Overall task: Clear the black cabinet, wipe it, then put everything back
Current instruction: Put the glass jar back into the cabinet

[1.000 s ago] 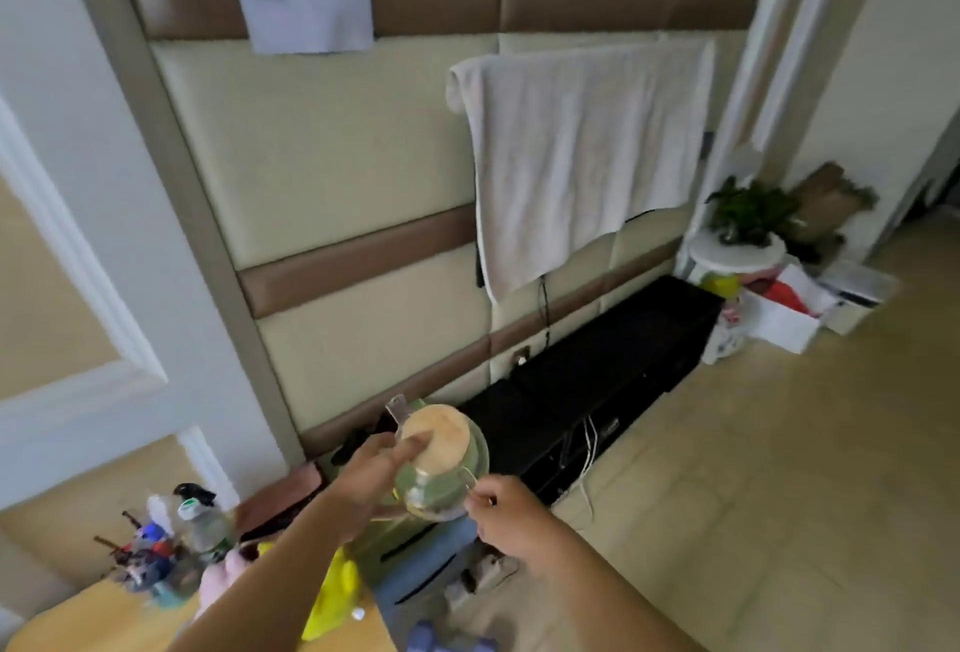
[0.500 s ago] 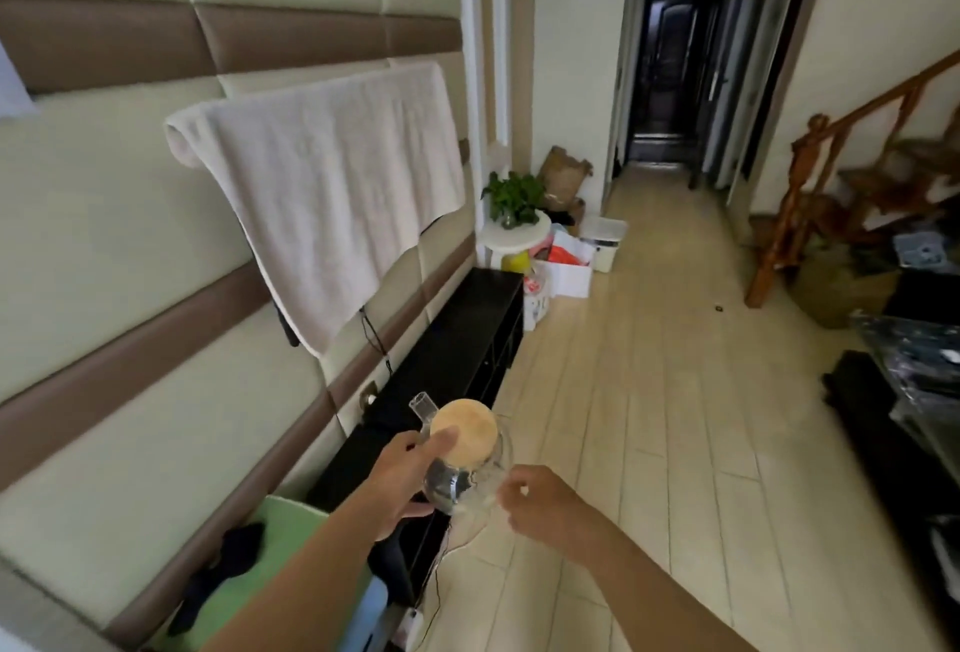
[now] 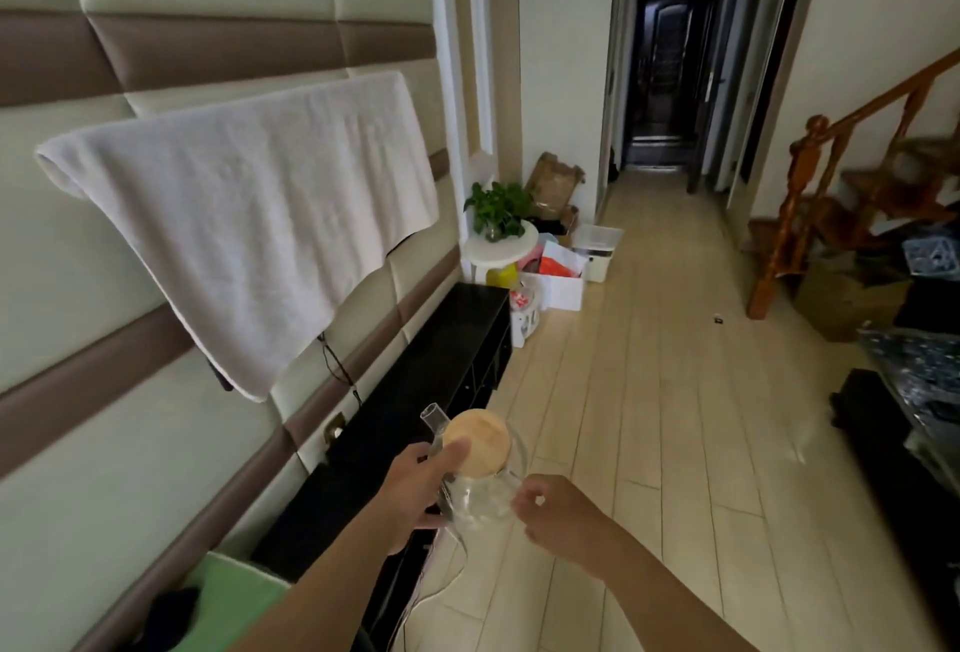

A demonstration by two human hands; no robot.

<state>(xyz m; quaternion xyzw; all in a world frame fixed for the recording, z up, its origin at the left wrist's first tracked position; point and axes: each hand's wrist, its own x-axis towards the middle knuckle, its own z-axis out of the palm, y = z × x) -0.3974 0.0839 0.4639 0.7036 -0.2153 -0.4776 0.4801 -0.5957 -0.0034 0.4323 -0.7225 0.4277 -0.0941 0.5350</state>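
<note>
At the near left corner sits a green cushioned seat [image 3: 234, 594] with a dark item lying on it. Above it, a white towel [image 3: 249, 214] hangs against the padded wall, and a thin black cable [image 3: 337, 365] drops from under its lower edge.

The black cabinet [image 3: 431, 355] stands against that wall. Its long axis runs from near to far, and its top is bare where it shows.

The left hand [image 3: 410, 490] wraps the left side of a glass teapot [image 3: 480, 500]. Its fingers are curled round the body and its thumb presses on the round wooden lid [image 3: 480, 443]. The teapot is held in the air over the near part of the cabinet's front edge and the floor beside it. Its clear spout [image 3: 434, 417] points up and to the far left, and its handle faces right.

The right hand [image 3: 561, 516] is at that handle, with its fingers curled in and the thumb and forefinger pinching the clear loop.

Past the cabinet's far end, a potted plant [image 3: 496, 207] stands on a white round stool [image 3: 501, 248]. White boxes [image 3: 563, 287] sit on the floor just right of the stool.

A dark door [image 3: 665, 69] closes the far end of the hallway. At the right, a wooden stair railing [image 3: 831, 173] rises toward the upper right.
</note>
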